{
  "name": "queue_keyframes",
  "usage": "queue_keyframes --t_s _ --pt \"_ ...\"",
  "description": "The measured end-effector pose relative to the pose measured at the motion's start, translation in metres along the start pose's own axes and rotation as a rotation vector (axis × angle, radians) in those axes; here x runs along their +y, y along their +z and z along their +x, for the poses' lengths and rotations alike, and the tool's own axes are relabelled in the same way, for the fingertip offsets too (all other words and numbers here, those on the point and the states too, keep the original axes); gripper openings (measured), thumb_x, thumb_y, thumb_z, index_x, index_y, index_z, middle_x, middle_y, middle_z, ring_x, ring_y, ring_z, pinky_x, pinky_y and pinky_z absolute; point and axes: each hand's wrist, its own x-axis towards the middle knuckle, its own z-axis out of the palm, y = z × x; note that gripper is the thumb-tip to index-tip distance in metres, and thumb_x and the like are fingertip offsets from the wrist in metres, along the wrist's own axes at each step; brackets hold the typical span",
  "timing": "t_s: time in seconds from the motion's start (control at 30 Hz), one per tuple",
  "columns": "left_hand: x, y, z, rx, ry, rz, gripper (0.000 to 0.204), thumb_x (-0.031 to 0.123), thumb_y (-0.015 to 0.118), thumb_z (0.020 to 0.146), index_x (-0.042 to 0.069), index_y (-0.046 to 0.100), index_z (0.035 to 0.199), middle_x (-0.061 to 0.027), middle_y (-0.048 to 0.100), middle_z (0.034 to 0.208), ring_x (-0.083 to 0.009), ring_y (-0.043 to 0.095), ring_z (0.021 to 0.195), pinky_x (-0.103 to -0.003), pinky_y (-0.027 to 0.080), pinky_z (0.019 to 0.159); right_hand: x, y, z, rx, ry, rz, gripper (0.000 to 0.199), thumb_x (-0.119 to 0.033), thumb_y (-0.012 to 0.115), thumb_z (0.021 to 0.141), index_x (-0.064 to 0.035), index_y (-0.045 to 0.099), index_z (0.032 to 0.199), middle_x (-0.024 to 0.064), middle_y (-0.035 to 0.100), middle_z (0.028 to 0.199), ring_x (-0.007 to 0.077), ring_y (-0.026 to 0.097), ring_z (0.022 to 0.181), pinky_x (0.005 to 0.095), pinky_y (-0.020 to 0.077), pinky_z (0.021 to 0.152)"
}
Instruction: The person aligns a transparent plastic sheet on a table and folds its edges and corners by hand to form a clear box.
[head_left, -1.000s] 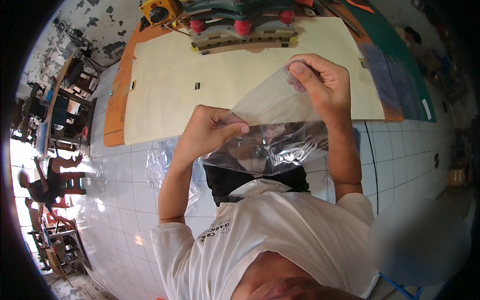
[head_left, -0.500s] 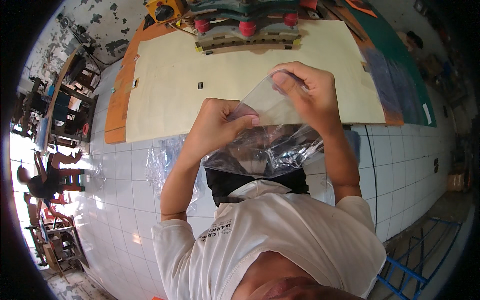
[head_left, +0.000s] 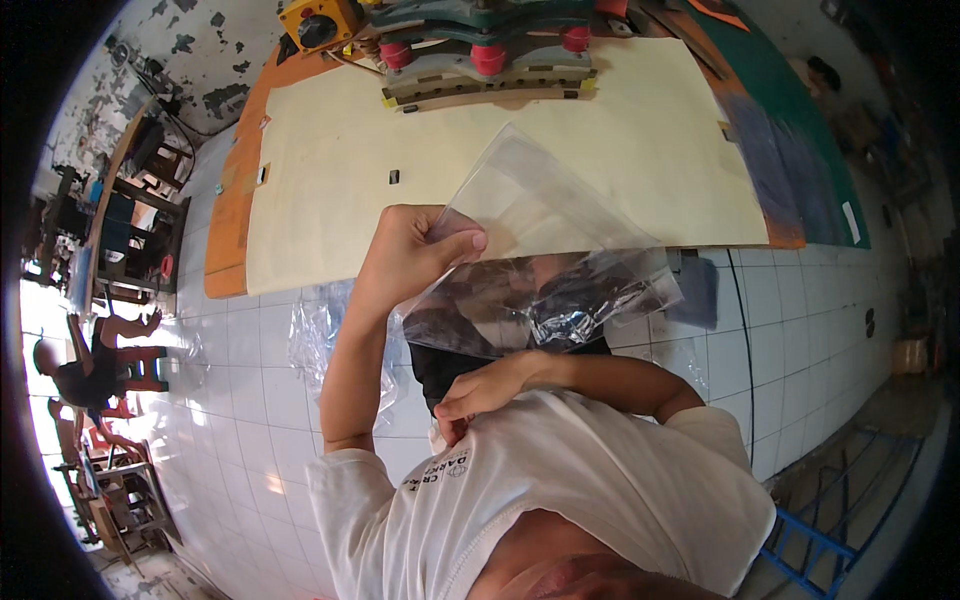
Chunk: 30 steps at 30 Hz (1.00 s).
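My left hand (head_left: 420, 250) pinches the left edge of a clear plastic sheet (head_left: 530, 200) between thumb and fingers. The sheet stands tilted, one corner pointing up over the cream board and its lower part hanging past the table edge above my lap. Creases and reflections show in its lower half, and I cannot tell whether it is one layer or a bag. My right hand (head_left: 490, 390) rests against the front of my white shirt (head_left: 560, 450), with loosely bent fingers slightly apart and nothing visible in them.
A cream board (head_left: 330, 190) covers the wooden table. At its far side stands a green press-like machine (head_left: 490, 30) with red knobs, beside a yellow box (head_left: 320, 22). Crumpled clear plastic (head_left: 320, 340) lies below the table's left front. Another person (head_left: 85, 370) sits far left.
My right hand has let go of the plastic sheet and moved down to my shirt. My left hand keeps its hold, slightly lower and further left; the sheet's freed corner now points up.
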Motion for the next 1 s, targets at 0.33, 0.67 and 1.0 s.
queue_keyframes --t_s 0.33,0.67,1.0 --pt "-0.008 -0.01 -0.004 0.007 -0.05 0.024 0.015 0.008 0.072 0.084 -0.007 0.069 0.084 -0.0073 0.069 0.074 -0.0101 0.062 0.068 -0.024 0.05 0.064 0.005 0.012 0.023 0.056 -0.018 -0.192 0.049 -0.041 0.038 0.103 0.0019 0.06 0.094 0.0115 0.061 0.077 0.0162 0.051 0.074 0.0347 0.0422 0.071" --pt "-0.013 -0.013 -0.005 0.064 -0.022 -0.019 0.012 0.005 0.071 0.082 -0.007 0.071 0.084 -0.0072 0.069 0.071 -0.0089 0.063 0.066 -0.022 0.05 0.061 0.007 0.014 0.011 0.158 -0.094 -0.214 0.047 -0.04 0.041 0.102 0.0023 0.061 0.096 0.017 0.064 0.082 0.0262 0.06 0.078 0.0379 0.0446 0.074" --pt "-0.015 -0.023 -0.014 0.12 -0.007 -0.128 0.01 0.002 0.069 0.084 -0.008 0.068 0.084 -0.0107 0.07 0.074 -0.0125 0.065 0.068 -0.024 0.052 0.064 -0.016 0.022 -0.044 0.374 -0.123 0.023 0.042 -0.039 0.048 0.1 -0.0004 0.063 0.105 0.0145 0.065 0.089 0.0271 0.062 0.086 0.034 0.0474 0.083"
